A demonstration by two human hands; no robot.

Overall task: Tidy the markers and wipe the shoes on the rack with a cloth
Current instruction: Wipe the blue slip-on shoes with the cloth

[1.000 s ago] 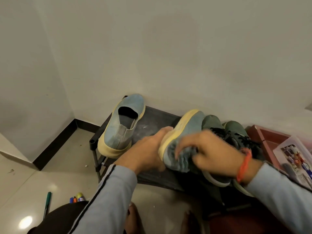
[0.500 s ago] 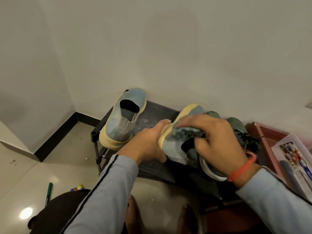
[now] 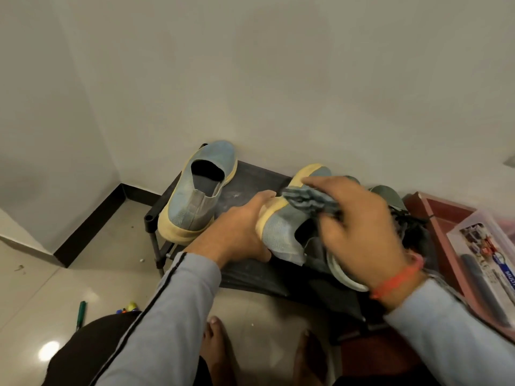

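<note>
Lying on the glossy pale tiled floor (image 3: 55,280) at the lower left, a green marker (image 3: 81,314) is seen, and just to its right a small cluster of coloured markers (image 3: 128,307) is partly hidden behind a dark-clad knee (image 3: 92,355). The corner of the room is formed by plain off-white walls (image 3: 250,79) edged with a black skirting board (image 3: 92,221). A low black metal shoe rack (image 3: 250,179) is set against the far wall. At its left end a pale blue slip-on shoe with a cream sole (image 3: 195,196) is stood, toe to the wall. A second pale blue slip-on shoe (image 3: 281,235) is held tilted above the middle of the rack; its cream sole is gripped by the left hand (image 3: 237,232), whose fingers are curled round the sole edge, the grey sleeve reaching in from below. A crumpled grey-blue cloth (image 3: 309,200) is clamped in the bent fingers of the right hand (image 3: 359,232) and pressed against the upper of the held shoe. An orange thread band (image 3: 398,280) is worn at that wrist. Dark green lace-up shoes (image 3: 390,195) on the rack are largely blocked by the right hand. At the far right a reddish-brown tray (image 3: 434,215) is seen, and over it a clear plastic box with a printed label (image 3: 490,257).
</note>
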